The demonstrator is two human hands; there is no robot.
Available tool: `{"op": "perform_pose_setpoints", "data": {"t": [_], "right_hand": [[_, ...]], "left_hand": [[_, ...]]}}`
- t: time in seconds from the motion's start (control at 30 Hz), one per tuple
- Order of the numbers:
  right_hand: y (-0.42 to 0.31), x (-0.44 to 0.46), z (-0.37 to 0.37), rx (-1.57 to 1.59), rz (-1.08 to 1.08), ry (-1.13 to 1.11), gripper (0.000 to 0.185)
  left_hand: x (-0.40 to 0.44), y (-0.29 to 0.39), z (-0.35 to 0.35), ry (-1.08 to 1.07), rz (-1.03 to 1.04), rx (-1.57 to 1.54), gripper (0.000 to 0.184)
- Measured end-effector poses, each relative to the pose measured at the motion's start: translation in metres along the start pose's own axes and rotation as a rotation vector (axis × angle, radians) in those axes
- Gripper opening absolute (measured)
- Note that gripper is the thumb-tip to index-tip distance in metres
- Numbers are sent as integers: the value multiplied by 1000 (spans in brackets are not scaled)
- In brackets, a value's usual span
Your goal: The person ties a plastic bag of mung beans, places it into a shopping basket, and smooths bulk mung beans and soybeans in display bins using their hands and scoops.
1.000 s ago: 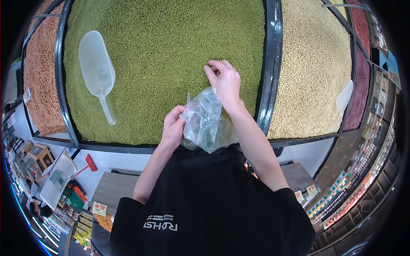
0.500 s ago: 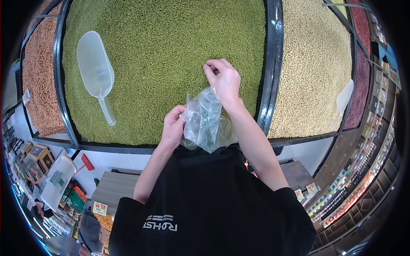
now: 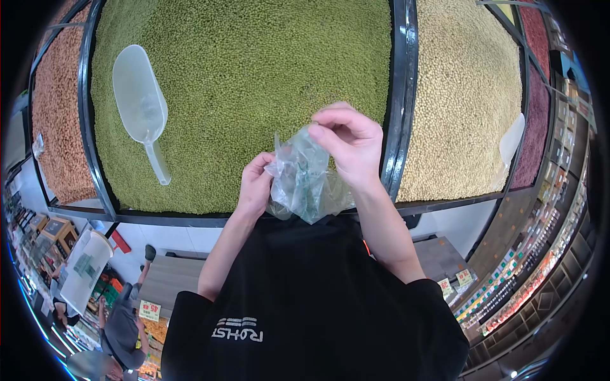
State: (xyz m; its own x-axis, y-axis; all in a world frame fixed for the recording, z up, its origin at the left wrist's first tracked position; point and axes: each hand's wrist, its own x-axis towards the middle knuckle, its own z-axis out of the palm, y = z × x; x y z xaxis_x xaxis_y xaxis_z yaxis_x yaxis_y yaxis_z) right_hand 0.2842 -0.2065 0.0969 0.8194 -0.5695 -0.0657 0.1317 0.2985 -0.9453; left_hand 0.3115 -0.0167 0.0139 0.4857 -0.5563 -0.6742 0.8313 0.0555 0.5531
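Note:
Green beans, which look like mung beans (image 3: pixel 241 82), fill the wide bin in front of me. My left hand (image 3: pixel 255 185) is closed on the left edge of a crumpled clear plastic bag (image 3: pixel 302 174), held at the bin's front rim. My right hand (image 3: pixel 351 141) is in a pinch at the bag's upper right edge, thumb and forefinger together. What lies between those fingertips, if anything, is too small to make out. A translucent plastic scoop (image 3: pixel 138 95) rests on the beans to the left, its handle pointing toward me.
Black dividers (image 3: pixel 399 95) separate the bins. Pale yellow beans (image 3: pixel 464 95) lie to the right with another scoop (image 3: pixel 511 141); reddish-brown beans (image 3: pixel 57 114) lie left. Behind me stand price cards (image 3: pixel 150 310), and a person in grey (image 3: pixel 124 324) is at lower left.
My right hand has come back from above the beans to the bag's top edge, still pinched. The left hand and bag have barely moved. More of the person at lower left shows.

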Motion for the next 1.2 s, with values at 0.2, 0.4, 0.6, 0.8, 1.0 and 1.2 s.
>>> {"op": "perform_pose_setpoints", "data": {"t": [0.2, 0.4, 0.6, 0.8, 1.0, 1.2], "right_hand": [[-8, -8, 0, 138, 48, -63, 18], [-16, -13, -2, 278, 126, -119, 16], [-19, -16, -1, 357, 110, -179, 17], [-21, -21, -2, 284, 133, -153, 16], [19, -34, -34, -56, 244, 16, 17], [44, -69, -72, -113, 366, 154, 18]], "left_hand": [[1, 0, -3, -18, -2, 9, 4], [2, -3, -5, -28, 14, 23, 4], [1, -2, -5, -38, 27, 25, 3], [0, -2, -5, -65, 40, 36, 3], [-2, -1, 4, 68, 81, 90, 21], [-5, 6, 13, 15, 44, 177, 36]]}}
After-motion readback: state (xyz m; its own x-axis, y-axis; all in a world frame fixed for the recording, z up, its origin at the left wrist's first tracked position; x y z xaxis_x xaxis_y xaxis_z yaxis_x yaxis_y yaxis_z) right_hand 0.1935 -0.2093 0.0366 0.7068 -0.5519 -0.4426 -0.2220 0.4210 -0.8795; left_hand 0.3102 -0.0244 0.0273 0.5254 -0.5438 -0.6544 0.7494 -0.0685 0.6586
